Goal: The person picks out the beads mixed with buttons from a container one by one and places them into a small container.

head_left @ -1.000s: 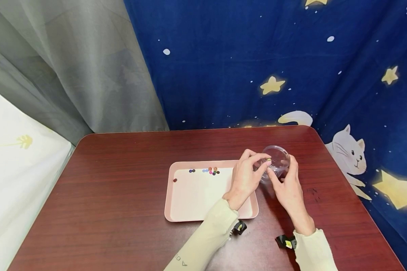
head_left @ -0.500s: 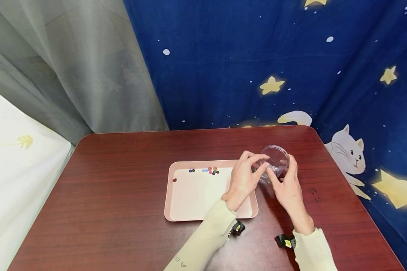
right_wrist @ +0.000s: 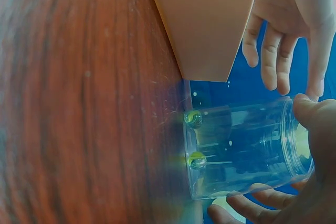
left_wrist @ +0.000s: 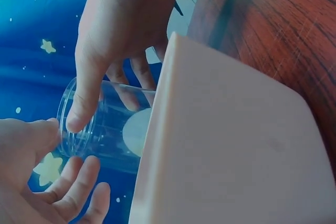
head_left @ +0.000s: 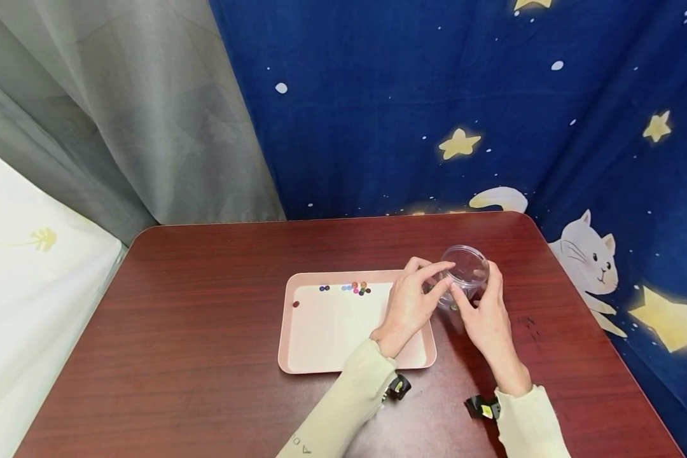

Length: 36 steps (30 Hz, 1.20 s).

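We observe the left hand point(head_left: 403, 306) with its fingers relaxed and nothing visible between them, its fingertips at the mouth of the clear jar point(right_wrist: 244, 148), which stands just ahead and to its right. We find the right hand point(head_left: 488, 321) gripping the jar from the opposite side, long axis upright, two marbles point(right_wrist: 197, 160) at the base. We note that the beads point(head_left: 355, 291) in the tray point(head_left: 320, 343) lie left of the left hand, the nearer one.

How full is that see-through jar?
Nearly empty: in the right wrist view, just two little yellow-green balls show near the bottom of the clear jar, and nothing else can be seen inside.
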Available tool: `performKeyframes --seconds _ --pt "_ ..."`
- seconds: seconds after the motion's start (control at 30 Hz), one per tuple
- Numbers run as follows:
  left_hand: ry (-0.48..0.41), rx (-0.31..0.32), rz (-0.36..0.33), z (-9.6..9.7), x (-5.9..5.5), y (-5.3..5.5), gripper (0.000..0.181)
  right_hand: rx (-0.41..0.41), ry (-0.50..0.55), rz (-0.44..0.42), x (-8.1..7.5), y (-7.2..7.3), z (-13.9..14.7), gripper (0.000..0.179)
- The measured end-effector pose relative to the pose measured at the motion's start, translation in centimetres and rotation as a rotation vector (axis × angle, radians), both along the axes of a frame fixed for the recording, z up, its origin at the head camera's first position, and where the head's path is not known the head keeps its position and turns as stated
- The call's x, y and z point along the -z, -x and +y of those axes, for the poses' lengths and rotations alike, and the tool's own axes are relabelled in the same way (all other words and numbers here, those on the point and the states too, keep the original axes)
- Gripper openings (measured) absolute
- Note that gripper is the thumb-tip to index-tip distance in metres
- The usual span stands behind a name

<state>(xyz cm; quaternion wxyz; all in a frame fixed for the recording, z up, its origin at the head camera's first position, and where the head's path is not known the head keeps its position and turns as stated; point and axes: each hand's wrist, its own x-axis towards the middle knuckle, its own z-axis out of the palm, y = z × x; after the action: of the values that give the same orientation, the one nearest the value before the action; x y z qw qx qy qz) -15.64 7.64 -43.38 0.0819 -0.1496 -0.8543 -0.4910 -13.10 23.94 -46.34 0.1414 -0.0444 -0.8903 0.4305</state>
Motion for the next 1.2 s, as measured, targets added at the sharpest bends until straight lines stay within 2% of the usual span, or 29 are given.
performKeyframes --seconds 0.17,0.43,0.57,0.9,1.2 --pt "-0.037 -0.010 0.025 -0.2 0.1 -0.1 0.027 -0.003 0.000 0.007 0.0 -0.2 0.0 0.082" --pt "-0.101 -0.061 0.057 -0.6 -0.2 -0.1 0.021 -0.003 0.010 0.019 0.1 -0.1 -0.1 0.082" --pt "-0.112 -0.092 0.053 -0.9 -0.1 0.1 0.015 -0.002 0.015 0.021 0.0 0.0 -0.1 0.082" --pt "-0.047 -0.150 -0.054 -1.5 0.6 0.2 0.013 0.003 0.021 0.015 -0.1 0.0 -0.2 0.081" --pt "0.040 -0.212 -0.064 -2.0 1.0 0.1 0.013 -0.002 0.030 -0.006 -0.2 0.1 -0.3 0.082"
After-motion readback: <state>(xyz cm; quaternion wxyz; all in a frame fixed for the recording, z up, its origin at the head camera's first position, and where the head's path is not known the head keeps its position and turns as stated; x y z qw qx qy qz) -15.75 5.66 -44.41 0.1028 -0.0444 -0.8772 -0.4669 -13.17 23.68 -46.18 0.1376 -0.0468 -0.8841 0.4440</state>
